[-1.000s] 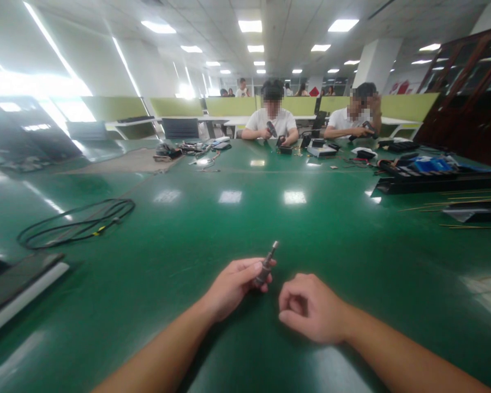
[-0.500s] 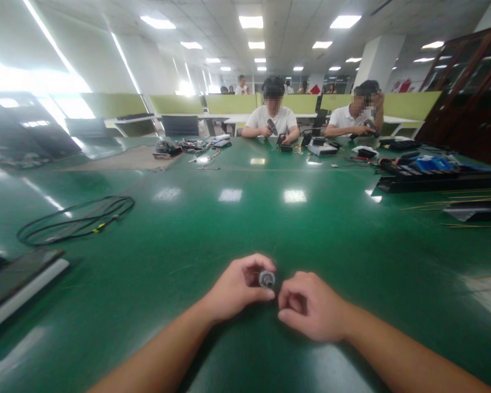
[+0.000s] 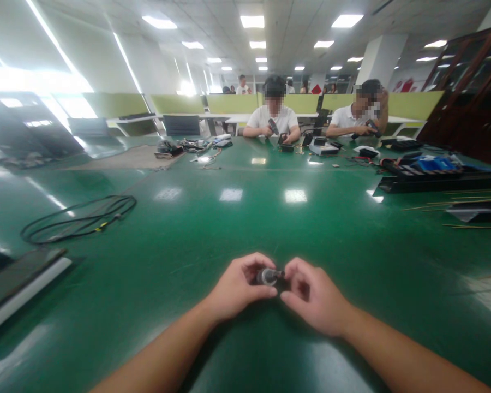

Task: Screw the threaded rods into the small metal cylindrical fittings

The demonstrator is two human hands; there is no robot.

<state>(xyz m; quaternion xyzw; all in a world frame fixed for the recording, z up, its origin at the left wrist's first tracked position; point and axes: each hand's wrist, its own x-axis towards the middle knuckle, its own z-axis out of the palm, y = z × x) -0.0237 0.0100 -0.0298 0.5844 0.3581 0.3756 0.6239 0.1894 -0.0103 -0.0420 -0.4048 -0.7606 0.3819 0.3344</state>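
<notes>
My left hand point(image 3: 241, 286) curls around a small round metal part point(image 3: 267, 277) with a ridged, greyish body and a narrow dark shaft. The shaft points right, toward my other hand; the rear of the part is hidden by my left fingers. My right hand point(image 3: 315, 297) is bent beside the shaft's tip, its index finger very close to it, and I cannot tell whether they touch. A gap shows between the right thumb and index finger. Both hands are low over the green table point(image 3: 213, 229).
A coiled black cable point(image 3: 79, 221) lies at left, beyond a flat dark panel with a white edge point(image 3: 28, 289). Strips point(image 3: 474, 210) and a black tray point(image 3: 442, 183) of blue pieces sit at right. Two people point(image 3: 272, 120) hold tools across the table, amid scattered parts.
The metal part has turned in my left hand, so its shaft points right instead of toward me. My right hand has moved up slightly, its index finger and thumb further apart.
</notes>
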